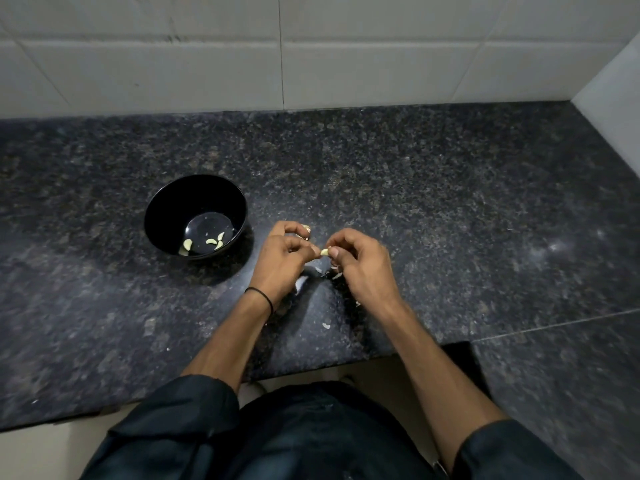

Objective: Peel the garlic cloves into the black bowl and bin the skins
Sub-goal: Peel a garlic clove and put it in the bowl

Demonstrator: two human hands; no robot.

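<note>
Black speckled stone worktop (450,202), tiled wall (346,64) behind. Both hands are raised just above the worktop, near its front edge, right of the black bowl (194,197).

Step in hand: peeling one garlic clove (324,252). It sits pinched between the two hands. The left hand (282,252) has its grip clamped on one end, thumb and forefinger curled in. The right hand (360,261) has its grip clamped on the other end, thumb tip against the clove. The clove shows pale yellow where exposed, so it looks mostly bare. I cannot tell whether any skin remains on the hidden side.

To do it well:
- Hold one end firm and strip with the other thumbnail, pulling skin along the clove's length, not across.
- Roll the clove to check the hidden side before dropping it.
- Keep the work low over the skin pile so flakes land together and not in the bowl.
- Carry the clove left and release it inside the rim. Don't toss it; the bowl is near but not touching the hands.

Skins (337,275): pale flakes lie on the worktop under and between the wrists, with one stray piece (326,326) nearer the front edge. None are binned yet, and no bin is in view.

Containers: only the black bowl, upright, glossy inside. Several peeled cloves (187,242) lie loose at its bottom toward the near side, plus a few tiny pale specks. Most of the bowl floor is bare. No unpeeled stock is clearly visible. A small brownish bit by the left forefinger is too small to tell.

Thin black wristband (259,296) on the left wrist.
</note>
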